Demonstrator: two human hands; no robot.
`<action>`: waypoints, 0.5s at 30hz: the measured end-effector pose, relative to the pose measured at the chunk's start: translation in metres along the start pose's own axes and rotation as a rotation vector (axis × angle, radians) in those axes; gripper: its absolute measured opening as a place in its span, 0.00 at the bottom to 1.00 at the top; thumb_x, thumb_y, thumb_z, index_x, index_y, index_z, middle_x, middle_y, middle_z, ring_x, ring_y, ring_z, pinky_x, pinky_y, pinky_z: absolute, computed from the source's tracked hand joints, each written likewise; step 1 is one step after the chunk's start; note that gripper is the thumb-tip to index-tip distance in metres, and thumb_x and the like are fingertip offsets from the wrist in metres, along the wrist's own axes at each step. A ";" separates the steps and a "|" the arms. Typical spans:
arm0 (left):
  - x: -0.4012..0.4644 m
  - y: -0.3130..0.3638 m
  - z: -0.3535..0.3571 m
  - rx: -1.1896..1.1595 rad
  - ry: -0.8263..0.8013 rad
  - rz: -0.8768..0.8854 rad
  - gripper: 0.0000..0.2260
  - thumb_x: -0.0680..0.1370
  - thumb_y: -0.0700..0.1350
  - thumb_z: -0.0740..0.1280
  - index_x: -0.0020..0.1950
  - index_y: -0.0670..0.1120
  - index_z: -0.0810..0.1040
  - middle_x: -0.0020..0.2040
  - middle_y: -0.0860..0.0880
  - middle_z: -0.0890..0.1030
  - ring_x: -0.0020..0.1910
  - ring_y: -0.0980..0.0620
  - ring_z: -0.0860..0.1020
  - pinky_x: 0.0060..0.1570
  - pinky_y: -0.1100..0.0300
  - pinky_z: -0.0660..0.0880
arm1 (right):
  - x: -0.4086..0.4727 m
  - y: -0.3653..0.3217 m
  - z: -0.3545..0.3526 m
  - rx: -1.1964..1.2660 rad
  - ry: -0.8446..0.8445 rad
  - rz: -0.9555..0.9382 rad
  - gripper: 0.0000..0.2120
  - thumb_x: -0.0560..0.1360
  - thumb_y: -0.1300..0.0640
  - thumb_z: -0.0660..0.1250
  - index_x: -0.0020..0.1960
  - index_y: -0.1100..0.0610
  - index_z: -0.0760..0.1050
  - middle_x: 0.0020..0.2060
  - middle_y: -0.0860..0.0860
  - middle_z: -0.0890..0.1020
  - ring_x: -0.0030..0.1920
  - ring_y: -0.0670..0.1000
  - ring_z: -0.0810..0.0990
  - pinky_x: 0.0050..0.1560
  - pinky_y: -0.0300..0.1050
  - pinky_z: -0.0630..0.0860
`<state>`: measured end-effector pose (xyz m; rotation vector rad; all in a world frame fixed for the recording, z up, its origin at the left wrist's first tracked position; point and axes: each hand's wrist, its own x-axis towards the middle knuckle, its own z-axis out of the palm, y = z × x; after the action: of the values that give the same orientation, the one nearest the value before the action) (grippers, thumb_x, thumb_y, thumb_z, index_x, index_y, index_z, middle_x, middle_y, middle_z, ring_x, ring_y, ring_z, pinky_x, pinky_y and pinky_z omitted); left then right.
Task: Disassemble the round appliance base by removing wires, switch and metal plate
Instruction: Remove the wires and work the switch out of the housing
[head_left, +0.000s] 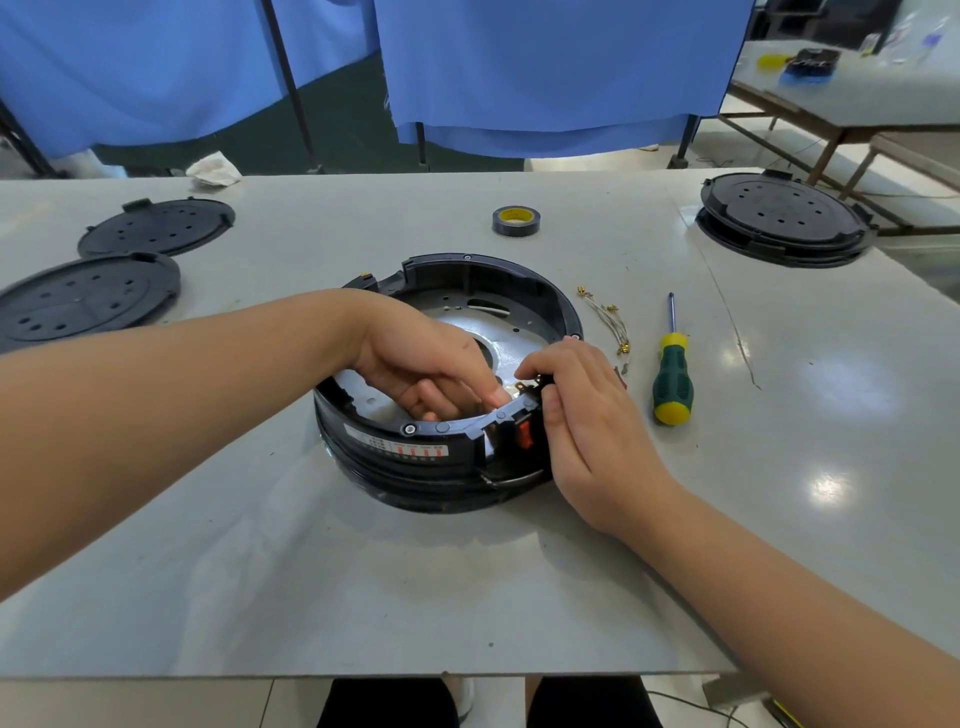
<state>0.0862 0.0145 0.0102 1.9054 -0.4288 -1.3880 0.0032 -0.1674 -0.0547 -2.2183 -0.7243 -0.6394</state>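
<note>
The round black appliance base (467, 275) lies open side up in the middle of the table. A shiny metal plate (506, 343) sits inside it. A red rocker switch (524, 434) is set in the near right wall. My left hand (426, 358) reaches inside the base, its fingers curled and pressing at the back of the switch. My right hand (576, 410) grips the rim and the switch housing from outside, thumb by the red switch. Several loose wires (608, 325) with brass terminals lie on the table right of the base.
A green and yellow screwdriver (672, 376) lies right of the wires. A roll of black tape (516, 220) stands behind the base. Two black perforated covers (88, 299) lie at far left, another stacked base (782, 218) at far right. The table's front edge (363, 673) is near me.
</note>
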 end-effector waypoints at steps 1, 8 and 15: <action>0.000 0.000 0.000 0.007 0.005 0.000 0.16 0.74 0.48 0.65 0.31 0.47 0.63 0.21 0.55 0.60 0.20 0.59 0.61 0.31 0.65 0.69 | 0.000 0.000 0.000 0.001 0.001 0.000 0.13 0.78 0.60 0.51 0.54 0.61 0.73 0.48 0.46 0.70 0.50 0.46 0.68 0.54 0.32 0.63; 0.000 0.005 -0.002 0.040 0.029 -0.004 0.12 0.73 0.46 0.66 0.35 0.45 0.65 0.20 0.56 0.60 0.19 0.58 0.62 0.30 0.65 0.71 | 0.000 0.000 0.001 -0.001 0.015 -0.004 0.13 0.78 0.61 0.51 0.54 0.62 0.73 0.48 0.47 0.71 0.50 0.49 0.70 0.55 0.32 0.63; -0.001 0.010 -0.006 0.043 -0.061 -0.018 0.11 0.72 0.47 0.69 0.33 0.45 0.71 0.19 0.56 0.62 0.19 0.59 0.63 0.31 0.65 0.72 | -0.001 0.001 0.002 -0.002 0.007 -0.015 0.12 0.79 0.61 0.51 0.53 0.61 0.73 0.47 0.50 0.74 0.49 0.50 0.69 0.54 0.33 0.62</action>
<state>0.0931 0.0109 0.0187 1.9093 -0.4758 -1.4624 0.0038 -0.1668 -0.0571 -2.2136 -0.7381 -0.6554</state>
